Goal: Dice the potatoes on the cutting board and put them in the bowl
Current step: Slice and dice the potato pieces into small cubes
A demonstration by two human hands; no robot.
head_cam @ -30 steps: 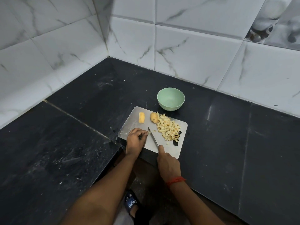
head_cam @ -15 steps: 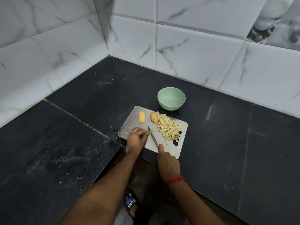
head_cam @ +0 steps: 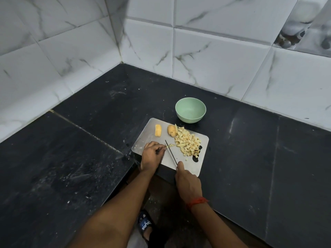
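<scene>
Board (head_cam: 203, 164) at counter's (head_cam: 250, 158) inner front corner, near edge by the drop. Bare counter left and right; tiled walls (head_cam: 215, 59) behind. Bowl (head_cam: 190, 119) just beyond board's far edge.

Left hand (head_cam: 152, 156): fingers curled, tips pressing small potato strip (head_cam: 171, 145) beside knife (head_cam: 171, 153) blade. Right hand (head_cam: 188, 183): wrapped round knife handle, handle hidden in fist.

Dice pile (head_cam: 189, 143) on board's right half, covering part of board's handle hole; two uncut pieces (head_cam: 158, 130) at far edge. Sandal (head_cam: 145, 223) below, part-hidden.

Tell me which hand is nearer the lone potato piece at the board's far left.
Left. The left hand pins a potato strip on the board just nearside of that potato piece; the right hand grips the knife at the board's near edge, farther off.
</scene>
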